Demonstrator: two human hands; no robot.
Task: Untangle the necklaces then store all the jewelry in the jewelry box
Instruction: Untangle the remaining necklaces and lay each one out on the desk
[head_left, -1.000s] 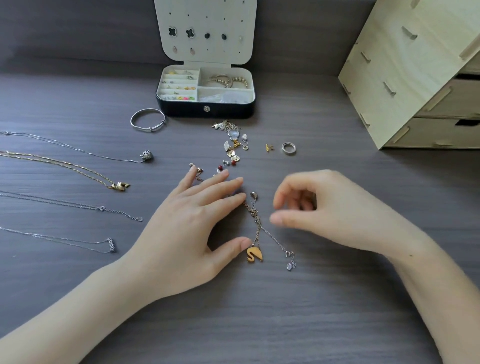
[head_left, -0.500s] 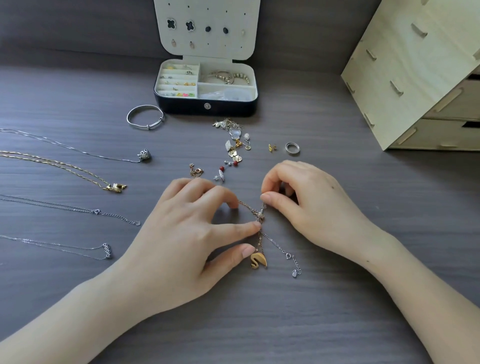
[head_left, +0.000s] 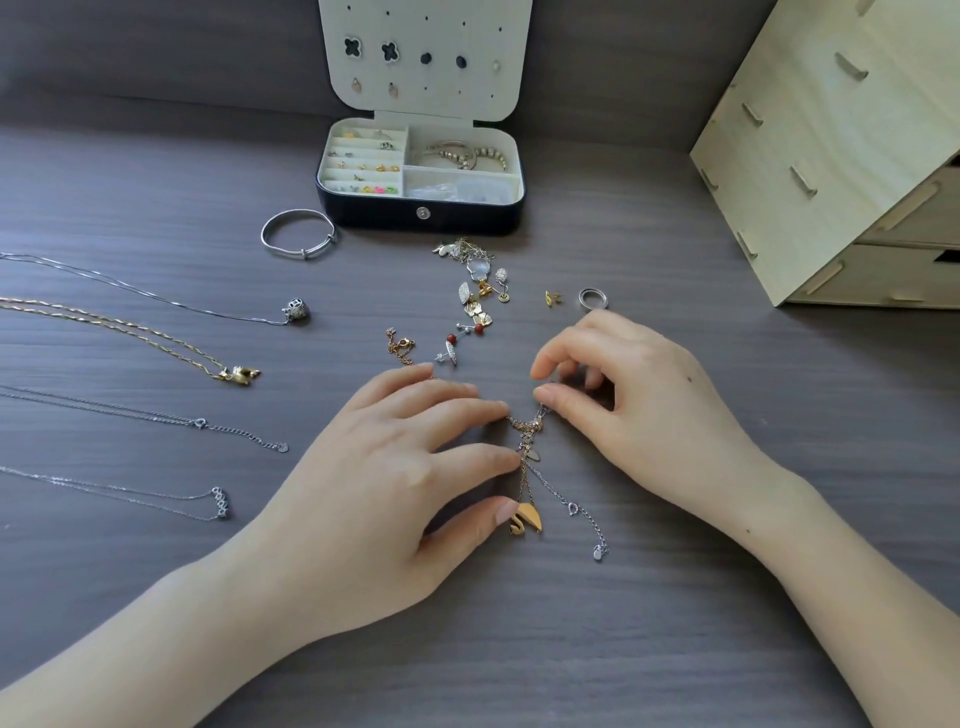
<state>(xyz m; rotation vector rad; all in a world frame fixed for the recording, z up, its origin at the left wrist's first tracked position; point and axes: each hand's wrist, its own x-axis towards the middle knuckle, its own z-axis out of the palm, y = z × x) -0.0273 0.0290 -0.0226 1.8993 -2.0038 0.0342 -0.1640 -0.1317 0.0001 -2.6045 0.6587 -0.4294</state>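
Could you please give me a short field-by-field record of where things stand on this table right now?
Left hand: fingertips press the tangled necklaces onto the table
Right hand: thumb and forefinger pinch the tangle's upper end
Gold pendant: lies beside the left thumb
Laid out at left: four separate necklaces
Jewelry box: open, partly filled
Loose on table: bangle, ring, earrings

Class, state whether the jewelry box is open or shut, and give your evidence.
Open: the jewelry box has its lid standing upright, exposing the compartments.
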